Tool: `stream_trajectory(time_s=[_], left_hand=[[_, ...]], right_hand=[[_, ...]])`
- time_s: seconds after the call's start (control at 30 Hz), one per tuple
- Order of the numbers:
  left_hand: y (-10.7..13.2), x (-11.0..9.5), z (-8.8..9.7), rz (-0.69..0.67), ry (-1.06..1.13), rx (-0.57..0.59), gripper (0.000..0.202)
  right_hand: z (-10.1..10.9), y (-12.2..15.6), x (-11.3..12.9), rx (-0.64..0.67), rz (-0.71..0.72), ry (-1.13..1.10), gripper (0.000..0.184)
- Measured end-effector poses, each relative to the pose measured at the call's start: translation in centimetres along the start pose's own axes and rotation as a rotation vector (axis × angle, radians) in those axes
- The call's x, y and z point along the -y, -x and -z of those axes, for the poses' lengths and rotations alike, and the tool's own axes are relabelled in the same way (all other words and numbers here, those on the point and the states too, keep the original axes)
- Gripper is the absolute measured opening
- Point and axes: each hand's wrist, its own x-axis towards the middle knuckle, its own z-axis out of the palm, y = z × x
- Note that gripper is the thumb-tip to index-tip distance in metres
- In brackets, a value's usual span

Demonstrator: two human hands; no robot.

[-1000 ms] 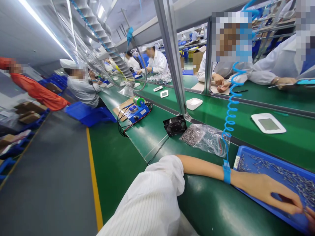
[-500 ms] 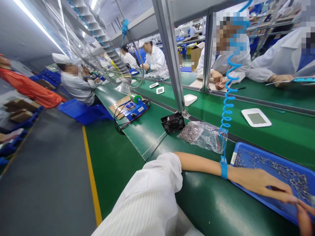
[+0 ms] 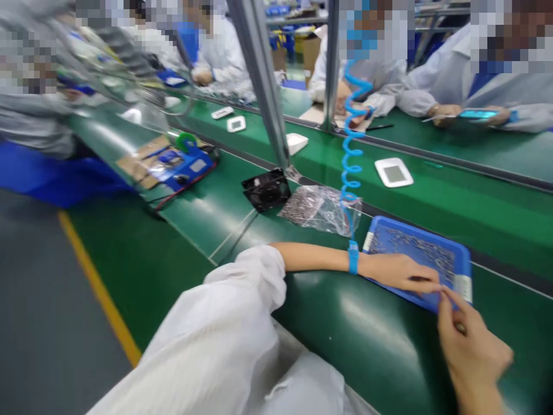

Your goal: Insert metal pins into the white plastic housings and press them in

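My left hand (image 3: pixel 400 271) reaches over the front of a blue tray (image 3: pixel 465 259), its thumb and fingers pinched together. Around that wrist is a blue strap (image 3: pixel 353 258) joined to a coiled blue cord (image 3: pixel 352 153). My right hand (image 3: pixel 481 346) is also pinched, and its fingertips meet those of the left near the tray's front right corner. Whatever lies between the fingertips is too small and blurred to name. Many small metal pieces (image 3: pixel 440 253), which look like screws, are scattered in the tray.
Left of the tray lie a clear plastic bag (image 3: pixel 324 210) of small metal pieces and a black fan (image 3: pixel 268 190). A blue device with a green spool (image 3: pixel 188 167) is farther left. White display units (image 3: pixel 394 173) lie beyond a metal post (image 3: pixel 263 86). Co-workers sit opposite.
The view has swung right and blurred, so the scene sits farther left. My right hand and the whole tray now show. The fingertips of both hands stay together.
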Motion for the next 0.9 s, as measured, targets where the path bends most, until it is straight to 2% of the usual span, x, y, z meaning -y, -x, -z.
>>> stream_trajectory(time_s=[0.03, 0.1, 0.13, 0.33, 0.5, 0.77, 0.9], left_hand=[[0.1, -0.5, 0.2, 0.046, -0.049, 0.003, 0.026], [0.4, -1.2, 0.5, 0.18, -0.116, 0.026, 0.023], [0.4, -1.5, 0.6, 0.197, -0.119, 0.024, 0.024], [0.3, -1.6, 0.8, 0.206, -0.131, 0.023, 0.03], [0.3, -1.1, 0.7, 0.213, -0.13, 0.03, 0.033], [0.3, -1.4, 0.6, 0.242, -0.145, 0.044, 0.032], [0.2, -1.4, 0.6, 0.226, -0.151, 0.053, 0.032]], right_hand=[[0.1, 0.0, 0.1, -0.038, 0.025, 0.062, 0.029], [0.4, -0.2, 0.6, -0.03, 0.054, 0.07, 0.02], [0.5, -0.3, 0.9, -0.007, 0.05, 0.05, 0.018], [0.1, -0.8, 1.8, 0.096, -0.045, -0.07, 0.028], [0.1, -0.7, 1.7, 0.185, -0.068, -0.033, 0.031], [0.6, -1.1, 1.8, 0.114, -0.056, -0.068, 0.033], [0.6, -1.1, 1.7, 0.141, -0.06, -0.058, 0.034]])
